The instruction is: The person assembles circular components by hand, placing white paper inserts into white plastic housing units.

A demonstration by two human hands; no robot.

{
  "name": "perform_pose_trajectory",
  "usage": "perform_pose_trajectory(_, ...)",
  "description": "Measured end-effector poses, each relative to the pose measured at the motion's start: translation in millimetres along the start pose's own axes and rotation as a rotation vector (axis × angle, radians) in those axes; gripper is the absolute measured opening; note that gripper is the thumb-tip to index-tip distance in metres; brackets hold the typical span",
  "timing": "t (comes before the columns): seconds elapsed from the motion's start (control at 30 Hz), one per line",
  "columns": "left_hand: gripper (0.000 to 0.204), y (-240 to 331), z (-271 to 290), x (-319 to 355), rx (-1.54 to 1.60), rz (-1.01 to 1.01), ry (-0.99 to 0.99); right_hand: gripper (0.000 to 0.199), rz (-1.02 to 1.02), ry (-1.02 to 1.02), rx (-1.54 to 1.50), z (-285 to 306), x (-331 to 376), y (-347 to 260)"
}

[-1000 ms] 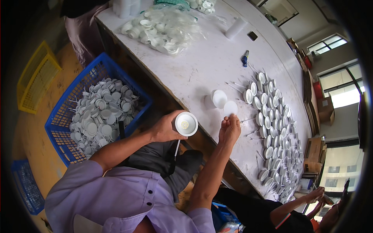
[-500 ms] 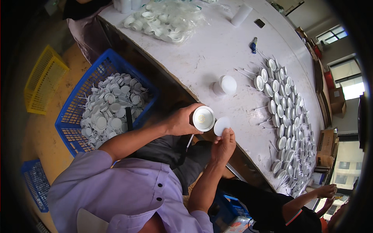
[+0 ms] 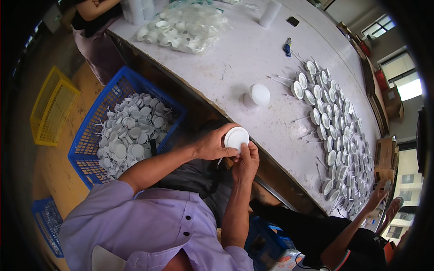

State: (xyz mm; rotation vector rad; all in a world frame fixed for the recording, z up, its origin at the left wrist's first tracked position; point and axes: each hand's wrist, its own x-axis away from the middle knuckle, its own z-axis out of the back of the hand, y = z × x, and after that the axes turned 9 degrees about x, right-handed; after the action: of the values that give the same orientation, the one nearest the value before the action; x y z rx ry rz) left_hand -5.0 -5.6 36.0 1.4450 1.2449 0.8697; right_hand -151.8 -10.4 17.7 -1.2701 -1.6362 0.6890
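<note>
My left hand (image 3: 213, 143) is wrapped round a small round white LED downlight (image 3: 236, 137), which I hold just off the table's near edge. A flat white disc cover now lies over its face, hiding the LEDs. My right hand (image 3: 246, 163) pinches at the disc's lower right rim with thumb and fingers. Below my left hand a short piece of the lamp's white cable shows. On the table beyond stands a stack of white discs (image 3: 258, 95). Many open white downlights (image 3: 331, 117) with cables lie in rows on the right.
A blue basket (image 3: 83, 140) full of finished-looking white lamps stands left of me. The white table (image 3: 203, 77) carries a clear bag of white cups (image 3: 181, 31), a blue-handled cutter (image 3: 287, 47) and a dark phone-like object (image 3: 293, 21). A yellow basket (image 3: 52, 108) stands far left; co-workers are at both sides.
My right hand has brought the white disc leftward onto the downlight's open face, covering the LEDs. Both hands are now together at the lamp. The view has shifted slightly.
</note>
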Motion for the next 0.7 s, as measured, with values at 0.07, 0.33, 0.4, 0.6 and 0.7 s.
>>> perform_pose_trajectory(0.07, 0.057, 1, -1, -1, -0.150, -0.004, 0.015, 0.012, -0.002, -0.006, -0.001, 0, -1, 2)
perform_pose_trajectory(0.33, 0.047, -4, -5, -2, -0.240, 0.036, 0.099, 0.014, -0.010, -0.012, -0.021, -5, -2, 1)
perform_pose_trajectory(0.4, 0.046, -3, -4, -2, -0.239, 0.042, 0.098, 0.014, -0.007, -0.026, -0.029, -5, -2, 2)
perform_pose_trajectory(0.6, 0.044, -8, -2, -2, -0.266, -0.050, 0.143, 0.015, -0.031, -0.043, -0.043, -8, -4, 3)
perform_pose_trajectory(0.7, 0.043, -12, -2, -3, -0.265, -0.055, 0.133, 0.015, -0.011, -0.038, -0.032, -8, -5, 4)
